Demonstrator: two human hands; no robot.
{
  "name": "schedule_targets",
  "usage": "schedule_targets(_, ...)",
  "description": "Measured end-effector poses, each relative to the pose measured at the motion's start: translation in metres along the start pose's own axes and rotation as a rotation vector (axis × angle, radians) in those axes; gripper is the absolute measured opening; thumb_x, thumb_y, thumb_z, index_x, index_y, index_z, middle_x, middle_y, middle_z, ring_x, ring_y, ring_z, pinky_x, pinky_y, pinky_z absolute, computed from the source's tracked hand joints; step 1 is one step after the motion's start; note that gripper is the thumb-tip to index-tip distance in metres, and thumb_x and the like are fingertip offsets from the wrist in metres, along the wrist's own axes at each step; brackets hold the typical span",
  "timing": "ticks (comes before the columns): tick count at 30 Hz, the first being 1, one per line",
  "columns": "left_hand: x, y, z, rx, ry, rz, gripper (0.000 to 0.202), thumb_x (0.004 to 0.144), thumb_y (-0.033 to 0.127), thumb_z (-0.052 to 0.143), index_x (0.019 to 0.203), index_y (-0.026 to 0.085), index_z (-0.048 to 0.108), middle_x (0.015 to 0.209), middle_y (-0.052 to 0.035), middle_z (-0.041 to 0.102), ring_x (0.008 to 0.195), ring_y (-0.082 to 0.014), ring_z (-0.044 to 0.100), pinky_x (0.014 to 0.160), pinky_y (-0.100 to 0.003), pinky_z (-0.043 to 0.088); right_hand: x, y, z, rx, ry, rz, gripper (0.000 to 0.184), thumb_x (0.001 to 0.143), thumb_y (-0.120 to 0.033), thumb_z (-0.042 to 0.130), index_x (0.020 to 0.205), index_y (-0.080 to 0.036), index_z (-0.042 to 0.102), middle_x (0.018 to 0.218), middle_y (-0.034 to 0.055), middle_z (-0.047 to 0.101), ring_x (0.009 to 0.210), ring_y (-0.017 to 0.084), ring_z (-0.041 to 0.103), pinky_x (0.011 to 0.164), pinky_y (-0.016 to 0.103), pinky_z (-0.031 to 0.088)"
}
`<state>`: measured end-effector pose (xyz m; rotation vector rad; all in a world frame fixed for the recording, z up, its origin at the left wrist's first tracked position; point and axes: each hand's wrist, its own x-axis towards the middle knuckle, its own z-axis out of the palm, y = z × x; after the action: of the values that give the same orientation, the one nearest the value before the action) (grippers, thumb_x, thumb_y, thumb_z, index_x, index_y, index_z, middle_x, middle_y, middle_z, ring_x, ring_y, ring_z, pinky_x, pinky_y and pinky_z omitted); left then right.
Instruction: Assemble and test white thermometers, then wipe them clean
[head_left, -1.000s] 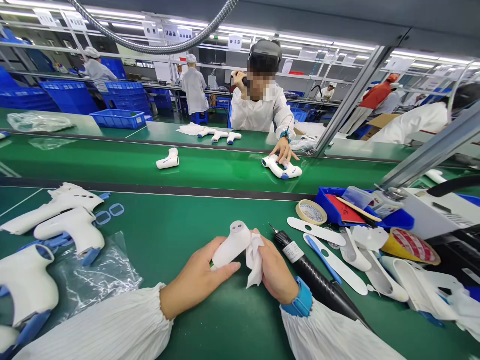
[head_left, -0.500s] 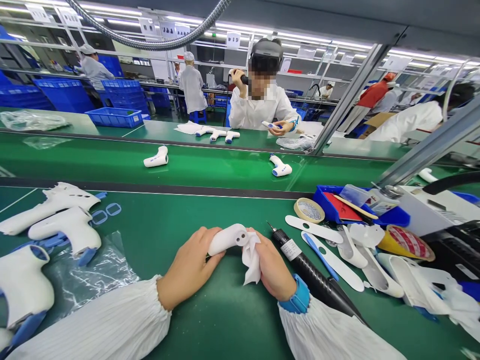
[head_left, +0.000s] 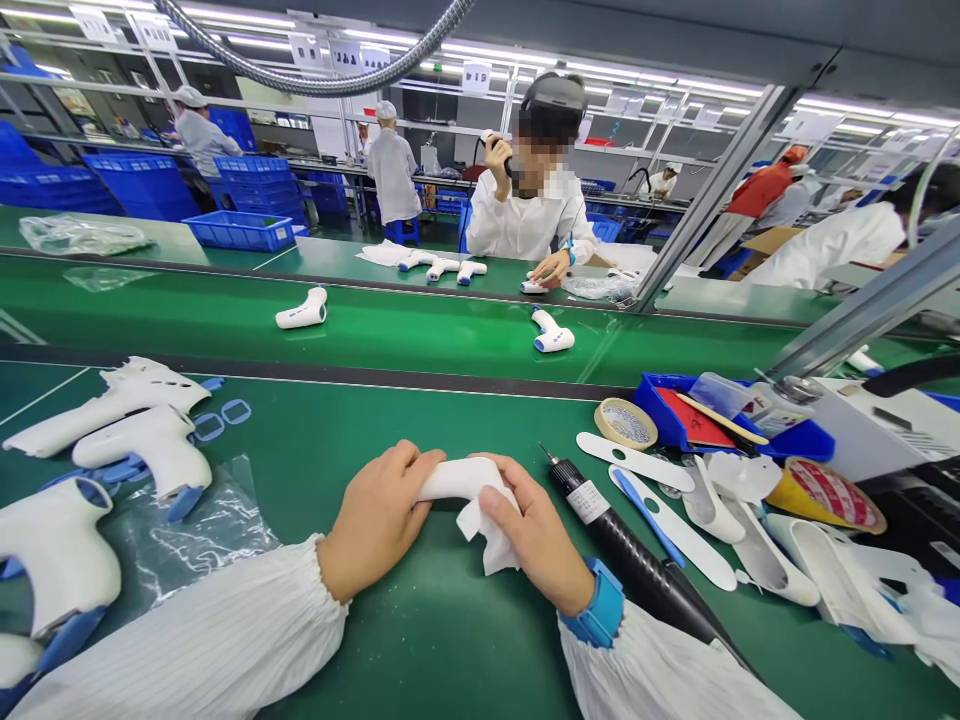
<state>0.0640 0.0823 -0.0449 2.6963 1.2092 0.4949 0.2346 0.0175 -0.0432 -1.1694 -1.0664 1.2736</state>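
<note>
Between my hands is a white curved plastic housing, shaped like a thermometer gun shell. My left hand grips its left end, fingers over the top and thumb below. At the other end my right hand pinches a white cloth around the housing, the thumb pressing from the near side. Cloth and fingers hide that end of the housing. A loose corner of the cloth hangs below it. Just right of my right hand lies a black pen-shaped power tool with a thin metal tip.
Several white gun-shaped housings lie at left by a clear plastic bag. At right are a tape roll, a blue tray and white shell parts. A green conveyor belt carries two housings; a co-worker sits beyond.
My right hand has turned, bringing its thumb and the cloth over the near side of the housing and covering the two holes. The co-worker's hand has lowered a housing to the far bench.
</note>
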Motion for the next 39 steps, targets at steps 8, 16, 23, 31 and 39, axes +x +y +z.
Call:
schedule_targets(8,0.000,-0.002,0.005,-0.092,0.019,0.061,0.028,0.080,0.015,0.042,0.105,0.022,0.053,0.101,-0.0029,0.063,0.087,-0.0195,0.056,0.076,-0.034,0.040,-0.005,0.004,0.005,-0.340,0.027,-0.202,0.034,0.076,-0.027,0.056,0.109,-0.022,0.049,0.089,0.0015,0.059,0.073,0.014,0.053,0.063,0.025,0.043)
schedule_targets(16,0.001,0.000,0.001,-0.155,-0.009,0.065,0.025,0.081,0.021,0.047,0.105,0.022,0.055,0.096,-0.0015,0.065,0.083,-0.0181,0.055,0.075,-0.034,0.040,-0.004,0.008,0.003,-0.414,0.016,-0.282,0.037,0.077,-0.026,0.053,0.114,-0.021,0.048,0.093,0.0033,0.059,0.078,0.015,0.055,0.064,0.026,0.045)
schedule_targets(23,0.001,0.009,-0.009,-0.279,-0.180,-0.049,0.028,0.083,0.036,0.044,0.107,0.026,0.057,0.080,-0.0005,0.059,0.071,-0.0169,0.055,0.063,-0.030,0.039,-0.004,0.007,0.000,-0.340,0.016,-0.203,0.041,0.082,-0.031,0.049,0.121,-0.020,0.046,0.093,0.0039,0.059,0.075,0.014,0.055,0.064,0.026,0.046)
schedule_targets(31,0.005,0.014,-0.019,-0.787,-0.369,-0.098,0.038,0.084,0.030,0.044,0.122,0.027,0.044,0.108,0.0004,0.060,0.085,-0.0155,0.056,0.073,-0.026,0.044,0.001,0.008,-0.003,-0.376,0.050,-0.175,0.041,0.084,-0.034,0.049,0.123,-0.022,0.049,0.090,0.0018,0.060,0.077,0.014,0.056,0.071,0.026,0.047)
schedule_targets(39,-0.002,0.014,-0.011,-0.706,-0.326,-0.140,0.048,0.085,0.033,0.043,0.131,0.030,0.031,0.122,-0.0011,0.054,0.100,-0.0185,0.054,0.082,-0.029,0.044,0.002,0.004,-0.006,-0.498,0.159,-0.146,0.034,0.080,-0.036,0.057,0.109,-0.019,0.060,0.058,-0.0045,0.046,0.048,0.009,0.043,0.045,0.021,0.038)
